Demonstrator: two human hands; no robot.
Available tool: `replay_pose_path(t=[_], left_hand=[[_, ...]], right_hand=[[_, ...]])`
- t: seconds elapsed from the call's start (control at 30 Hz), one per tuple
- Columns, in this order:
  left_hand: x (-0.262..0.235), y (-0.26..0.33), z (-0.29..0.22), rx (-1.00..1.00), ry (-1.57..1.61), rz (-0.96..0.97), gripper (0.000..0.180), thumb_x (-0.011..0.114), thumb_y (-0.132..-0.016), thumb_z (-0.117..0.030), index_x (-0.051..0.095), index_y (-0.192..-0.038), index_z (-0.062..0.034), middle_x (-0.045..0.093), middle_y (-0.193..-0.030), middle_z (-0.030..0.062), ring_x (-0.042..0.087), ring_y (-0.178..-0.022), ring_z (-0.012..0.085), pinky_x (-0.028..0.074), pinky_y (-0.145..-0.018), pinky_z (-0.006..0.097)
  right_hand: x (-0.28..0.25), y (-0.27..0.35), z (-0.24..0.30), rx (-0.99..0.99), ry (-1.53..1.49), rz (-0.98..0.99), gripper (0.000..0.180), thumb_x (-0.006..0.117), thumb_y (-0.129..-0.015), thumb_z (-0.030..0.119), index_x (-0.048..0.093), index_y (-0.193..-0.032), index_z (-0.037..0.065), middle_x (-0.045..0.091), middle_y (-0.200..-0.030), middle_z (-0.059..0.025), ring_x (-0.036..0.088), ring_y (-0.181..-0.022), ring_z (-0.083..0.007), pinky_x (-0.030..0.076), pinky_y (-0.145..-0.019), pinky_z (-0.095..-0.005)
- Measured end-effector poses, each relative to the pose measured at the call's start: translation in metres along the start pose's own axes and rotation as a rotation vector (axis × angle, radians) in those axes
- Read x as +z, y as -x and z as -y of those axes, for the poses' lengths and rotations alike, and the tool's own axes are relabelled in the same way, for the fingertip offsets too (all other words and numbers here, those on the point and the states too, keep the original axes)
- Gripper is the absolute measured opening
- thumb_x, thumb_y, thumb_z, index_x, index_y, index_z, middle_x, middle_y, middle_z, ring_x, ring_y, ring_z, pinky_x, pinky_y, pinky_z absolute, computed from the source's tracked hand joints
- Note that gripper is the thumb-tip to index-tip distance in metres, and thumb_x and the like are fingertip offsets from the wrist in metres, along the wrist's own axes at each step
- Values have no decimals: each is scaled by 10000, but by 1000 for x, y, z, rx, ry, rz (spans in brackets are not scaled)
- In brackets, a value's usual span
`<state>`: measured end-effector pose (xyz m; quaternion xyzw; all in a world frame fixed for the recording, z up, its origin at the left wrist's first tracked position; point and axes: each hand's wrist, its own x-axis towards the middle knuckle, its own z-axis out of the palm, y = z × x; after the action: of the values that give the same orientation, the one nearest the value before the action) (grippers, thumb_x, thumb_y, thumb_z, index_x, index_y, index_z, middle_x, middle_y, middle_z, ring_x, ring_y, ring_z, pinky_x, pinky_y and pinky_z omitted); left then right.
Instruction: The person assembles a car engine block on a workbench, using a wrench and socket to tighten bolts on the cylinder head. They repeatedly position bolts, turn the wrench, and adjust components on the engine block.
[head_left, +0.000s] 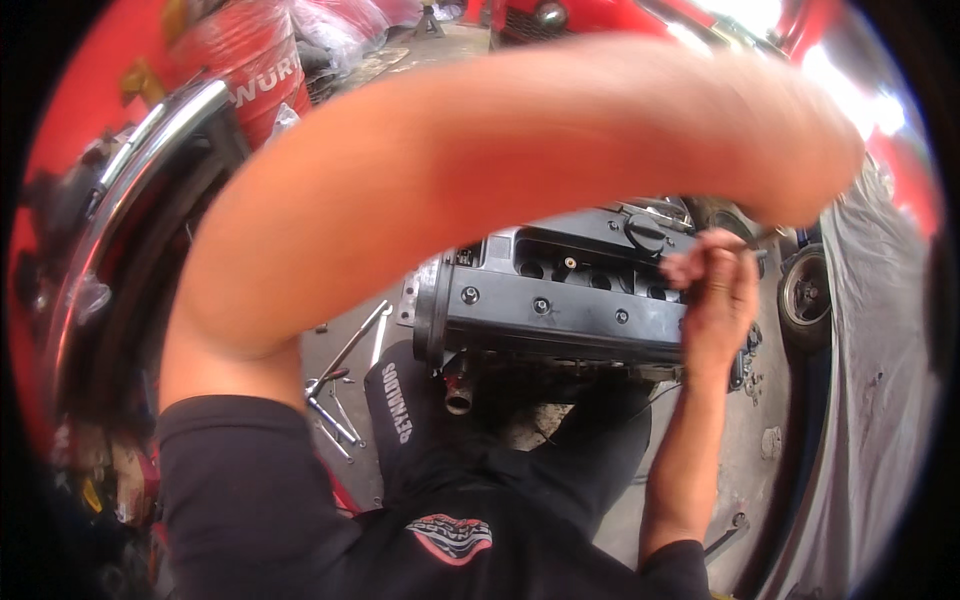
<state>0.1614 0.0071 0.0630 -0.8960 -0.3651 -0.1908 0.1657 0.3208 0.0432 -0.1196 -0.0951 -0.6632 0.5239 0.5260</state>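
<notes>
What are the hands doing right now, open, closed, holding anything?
Left hand: blurred at the far end of the engine; grip cannot be told.
Right hand: closed on a thin metal tool at the engine's edge.

One head-worn fisheye view looks steeply down, close over the engine (560, 290) at centre, forearm crossing toward two o'clock

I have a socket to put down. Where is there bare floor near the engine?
Bare concrete floor lies right of the right hand, before the grey cover. Left of the engine, wrenches crowd the floor.
</notes>
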Motion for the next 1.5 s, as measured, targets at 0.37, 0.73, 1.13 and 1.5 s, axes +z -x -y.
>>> replay_pose_path(t=[0.37, 0.73, 1.13, 1.5], left_hand=[[-97, 159, -79, -793, 91, 51, 105, 644, -897, -17, 656, -979, 48, 644, -753, 174, 643, -690, 291, 491, -620, 400], [-77, 172, -91, -697, -270, -148, 102, 657, -893, -58, 645, -894, 43, 664, -830, 222, 661, -846, 422, 512, -762, 475], [-83, 176, -32, -448, -323, -145, 403, 659, -817, 92, 705, -1198, -31, 733, -1006, 137, 721, -968, 299, 550, -869, 370], [-70, 136, -57, -401, 324, 90, 280, 688, -929, -160, 695, -1154, 6, 733, -932, 135, 715, -885, 247, 557, -767, 339]], right_hand=[[155, 21, -23, 278, -372, 509, 245, 530, -1091, 246, 586, -1103, 8, 592, -853, -51, 621, -815, -160, 556, -880, -368], [155, 26, -23, 299, -339, 524, 266, 537, -1085, 281, 576, -1109, 19, 556, -850, -22, 593, -810, -139, 547, -859, -345], [168, -15, 20, 66, -379, 541, 228, 566, -1083, 242, 559, -1113, 16, 592, -896, -38, 606, -764, -127, 534, -722, -291], [174, -18, 30, 94, -170, 655, 258, 503, -1108, 279, 541, -1030, 36, 542, -841, -10, 550, -701, -104, 494, -672, -259]])
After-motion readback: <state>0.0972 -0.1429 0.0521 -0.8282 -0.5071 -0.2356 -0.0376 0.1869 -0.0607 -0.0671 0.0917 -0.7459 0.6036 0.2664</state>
